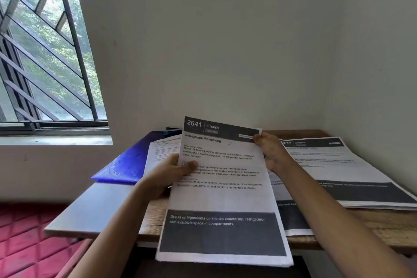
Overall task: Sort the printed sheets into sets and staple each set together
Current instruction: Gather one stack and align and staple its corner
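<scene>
I hold a stack of printed sheets (222,201) up above the wooden table (370,230); the top page reads "2641 KITCHEN Refrigerator Restocking". My left hand (173,174) grips the stack's left edge, thumb on the front. My right hand (269,151) pinches its upper right corner. Another pile of printed sheets (338,169) lies flat on the table to the right. More sheets (160,151) lie behind the held stack at the left. A dark object, perhaps a stapler (172,130), peeks out at the table's back; most of it is hidden.
A blue folder (128,162) lies at the table's left, partly over a grey board (94,207) that juts past the edge. Walls close in behind and on the right. A barred window (45,52) is at the left, a red patterned floor (29,237) below.
</scene>
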`<state>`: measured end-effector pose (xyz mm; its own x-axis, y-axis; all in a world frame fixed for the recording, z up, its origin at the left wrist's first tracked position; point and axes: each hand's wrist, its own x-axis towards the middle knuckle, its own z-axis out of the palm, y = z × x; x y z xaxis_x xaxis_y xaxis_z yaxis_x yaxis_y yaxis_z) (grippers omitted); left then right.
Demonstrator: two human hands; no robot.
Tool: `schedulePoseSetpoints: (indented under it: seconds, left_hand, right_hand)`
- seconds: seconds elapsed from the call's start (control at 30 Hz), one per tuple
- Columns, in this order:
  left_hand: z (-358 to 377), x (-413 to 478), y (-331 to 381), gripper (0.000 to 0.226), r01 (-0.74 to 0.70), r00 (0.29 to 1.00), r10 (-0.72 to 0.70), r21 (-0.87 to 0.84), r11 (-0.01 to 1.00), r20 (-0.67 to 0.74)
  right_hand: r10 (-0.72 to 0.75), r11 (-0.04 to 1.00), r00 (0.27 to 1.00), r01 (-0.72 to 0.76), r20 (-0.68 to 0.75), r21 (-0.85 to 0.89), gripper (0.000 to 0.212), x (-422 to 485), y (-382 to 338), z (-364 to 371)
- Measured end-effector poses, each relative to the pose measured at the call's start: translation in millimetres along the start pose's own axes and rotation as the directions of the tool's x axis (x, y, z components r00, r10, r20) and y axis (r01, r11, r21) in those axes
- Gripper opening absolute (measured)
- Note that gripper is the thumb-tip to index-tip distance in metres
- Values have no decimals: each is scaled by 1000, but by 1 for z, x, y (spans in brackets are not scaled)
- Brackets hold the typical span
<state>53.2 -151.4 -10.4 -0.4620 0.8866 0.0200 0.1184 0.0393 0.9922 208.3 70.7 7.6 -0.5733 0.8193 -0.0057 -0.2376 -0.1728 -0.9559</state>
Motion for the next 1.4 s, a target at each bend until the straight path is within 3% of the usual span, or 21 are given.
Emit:
schedulePoseSetpoints:
  seconds: [0.1,0.3,0.47,0.6,0.7,0.77,0.87,0.93,1.0,1.1,1.23,1.4]
  left_hand:
    - [3,4,10,46,-16,999,15,-4,1000,-33]
    - [14,20,34,22,-101,972,55,-197,975,-229]
    - [13,27,38,25,-182,971,123,-301,936,-205]
    - [15,30,26,24,-207,971,151,-341,917,-183]
    - [13,32,18,25,-219,968,154,-361,906,-199]
    - [12,33,14,24,-215,969,152,-358,909,-196]
    - [13,35,12,24,-195,972,136,-336,921,-192]
    - [13,37,10,26,-193,973,139,-320,928,-185]
    - [13,38,9,28,-200,972,146,-315,928,-185]
    - [9,40,5,27,-207,969,149,-321,924,-196]
    - [6,43,1,25,-208,971,154,-323,923,-184]
    - [4,46,-1,41,-204,973,145,-373,905,-180]
  right_hand:
    - [4,1000,1000,-4,6,-25,18,0,2,0]
    - [11,998,999,-9,40,-57,17,-1,5,3]
    - [10,992,999,-5,42,-123,17,1,7,2]
    - [-75,963,997,76,17,-257,20,0,10,4]
    - [-332,767,943,257,-20,-588,13,-4,12,4]
    - [-572,555,820,408,24,-725,25,-8,14,8]
    - [-751,298,614,642,241,-706,33,-20,3,28]
    - [-688,206,577,737,440,-644,36,-23,-3,48]
    - [-575,209,585,781,572,-589,41,-22,-1,67]
    - [-493,247,596,794,634,-555,50,-20,15,83]
    - [-557,313,573,815,601,-488,50,-13,39,84]
    - [-609,395,588,807,532,-440,50,-9,48,80]
